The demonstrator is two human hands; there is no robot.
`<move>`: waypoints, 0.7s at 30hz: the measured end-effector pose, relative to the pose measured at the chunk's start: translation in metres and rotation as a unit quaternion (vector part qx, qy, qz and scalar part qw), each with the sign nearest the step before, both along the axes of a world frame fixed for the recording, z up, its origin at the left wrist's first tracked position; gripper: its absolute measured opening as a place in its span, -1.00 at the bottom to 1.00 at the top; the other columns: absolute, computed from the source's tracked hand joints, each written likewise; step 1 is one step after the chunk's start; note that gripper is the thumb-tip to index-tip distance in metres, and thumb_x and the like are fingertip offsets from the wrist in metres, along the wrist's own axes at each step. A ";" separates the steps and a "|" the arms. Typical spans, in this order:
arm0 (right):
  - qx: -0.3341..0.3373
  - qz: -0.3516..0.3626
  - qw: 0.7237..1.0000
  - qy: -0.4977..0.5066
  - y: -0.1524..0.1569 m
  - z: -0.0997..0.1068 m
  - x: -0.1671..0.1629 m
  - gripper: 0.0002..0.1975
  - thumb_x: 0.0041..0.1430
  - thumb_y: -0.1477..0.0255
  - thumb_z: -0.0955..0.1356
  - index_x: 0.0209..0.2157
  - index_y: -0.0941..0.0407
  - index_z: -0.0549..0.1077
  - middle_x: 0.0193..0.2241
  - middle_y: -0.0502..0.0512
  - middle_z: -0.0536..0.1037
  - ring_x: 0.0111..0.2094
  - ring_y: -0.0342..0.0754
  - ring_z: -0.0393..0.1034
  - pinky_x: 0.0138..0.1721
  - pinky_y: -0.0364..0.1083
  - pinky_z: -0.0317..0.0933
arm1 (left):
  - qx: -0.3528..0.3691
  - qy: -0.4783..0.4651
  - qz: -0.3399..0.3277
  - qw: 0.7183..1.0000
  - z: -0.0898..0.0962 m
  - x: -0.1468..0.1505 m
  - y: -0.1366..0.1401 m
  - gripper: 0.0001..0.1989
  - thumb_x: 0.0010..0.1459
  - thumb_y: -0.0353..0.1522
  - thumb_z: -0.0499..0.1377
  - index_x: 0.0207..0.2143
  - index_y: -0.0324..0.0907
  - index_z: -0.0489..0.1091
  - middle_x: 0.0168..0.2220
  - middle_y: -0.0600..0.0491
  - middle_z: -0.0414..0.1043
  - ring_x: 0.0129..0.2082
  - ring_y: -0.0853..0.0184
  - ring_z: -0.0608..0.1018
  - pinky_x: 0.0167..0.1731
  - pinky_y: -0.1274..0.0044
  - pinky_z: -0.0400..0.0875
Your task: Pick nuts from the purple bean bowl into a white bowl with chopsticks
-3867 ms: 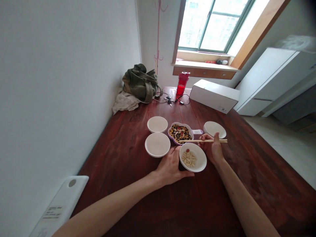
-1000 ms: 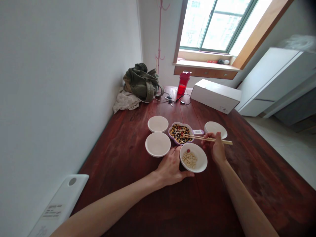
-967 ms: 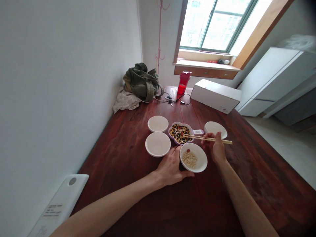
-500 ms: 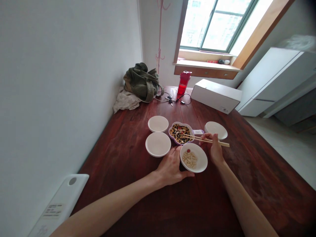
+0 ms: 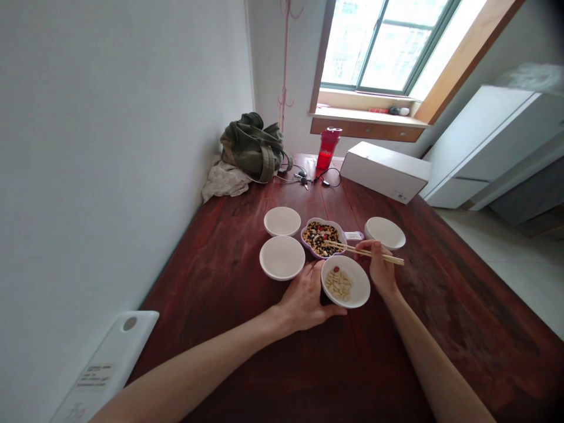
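Note:
My left hand (image 5: 307, 298) is wrapped round the near side of a white bowl (image 5: 359, 288), which tilts a little. Inside that bowl lie pale flat seeds (image 5: 338, 284) and one red bean (image 5: 336, 269). My right hand (image 5: 379, 265) grips a pair of wooden chopsticks (image 5: 390, 257). Their tips reach into a purple-rimmed, flower-shaped dish (image 5: 305, 244) just beyond the bowl. Mixed black, yellow and red beans and grains (image 5: 321, 236) fill this dish. Whether the tips pinch a piece is too small to tell.
Two white bowls (image 5: 282, 258) stand left of the dish, another white bowl (image 5: 385, 231) to its right. At the back are a green bag (image 5: 251, 147), keys (image 5: 304, 179), a red bottle (image 5: 328, 148) and a white box (image 5: 383, 170). A wall borders the table's left.
My right hand has shifted slightly left with the chopsticks, whose tips moved a little left within the grain dish. My left hand and the bowl stay in place.

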State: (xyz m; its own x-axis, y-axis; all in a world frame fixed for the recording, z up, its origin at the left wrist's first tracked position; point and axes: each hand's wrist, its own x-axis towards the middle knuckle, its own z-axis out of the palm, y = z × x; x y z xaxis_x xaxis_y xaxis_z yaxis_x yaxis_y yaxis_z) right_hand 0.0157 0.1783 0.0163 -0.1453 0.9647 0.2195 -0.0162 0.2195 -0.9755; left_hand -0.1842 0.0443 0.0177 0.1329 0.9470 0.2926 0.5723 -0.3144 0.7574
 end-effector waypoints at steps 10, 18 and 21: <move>0.014 -0.055 0.998 0.029 0.003 -0.002 0.002 -0.37 0.30 -0.13 0.23 -0.46 0.11 0.57 -0.62 0.05 0.53 -0.63 -0.11 0.38 -0.57 -0.12 0.22 | -0.002 0.001 -0.003 1.000 -0.003 0.000 0.000 0.12 -0.14 0.06 0.48 0.32 -0.14 0.03 0.26 -0.20 0.26 0.27 -0.09 0.34 0.30 0.07 0.24; -0.061 -0.014 0.963 0.263 0.016 0.001 0.011 -0.44 0.21 -0.08 0.37 -0.59 0.11 0.48 -0.60 0.00 0.47 -0.62 -0.14 0.38 -0.66 -0.15 0.19 | -0.007 -0.017 -0.001 1.000 -0.002 -0.001 0.000 0.10 -0.13 -0.02 0.51 0.33 -0.12 0.03 0.24 -0.20 0.28 0.24 -0.11 0.36 0.26 0.05 0.26; -0.094 0.020 0.943 0.318 0.018 0.005 0.017 -0.47 0.18 0.01 0.43 -0.66 0.11 0.42 -0.66 -0.03 0.36 -0.62 -0.18 0.30 -0.67 -0.18 0.16 | -0.011 -0.022 0.001 1.000 0.000 0.000 0.000 0.04 -0.11 -0.06 0.51 0.31 -0.12 0.07 0.21 -0.18 0.31 0.20 -0.09 0.40 0.23 0.06 0.29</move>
State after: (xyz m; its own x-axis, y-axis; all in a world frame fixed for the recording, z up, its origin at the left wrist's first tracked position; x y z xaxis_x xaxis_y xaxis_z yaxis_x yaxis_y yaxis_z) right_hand 0.0331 0.1963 0.0212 -0.0790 0.9919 0.0995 -0.6166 0.0298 -0.7867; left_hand -0.1844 0.0439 0.0180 0.1194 0.9533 0.2774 0.5388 -0.2969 0.7884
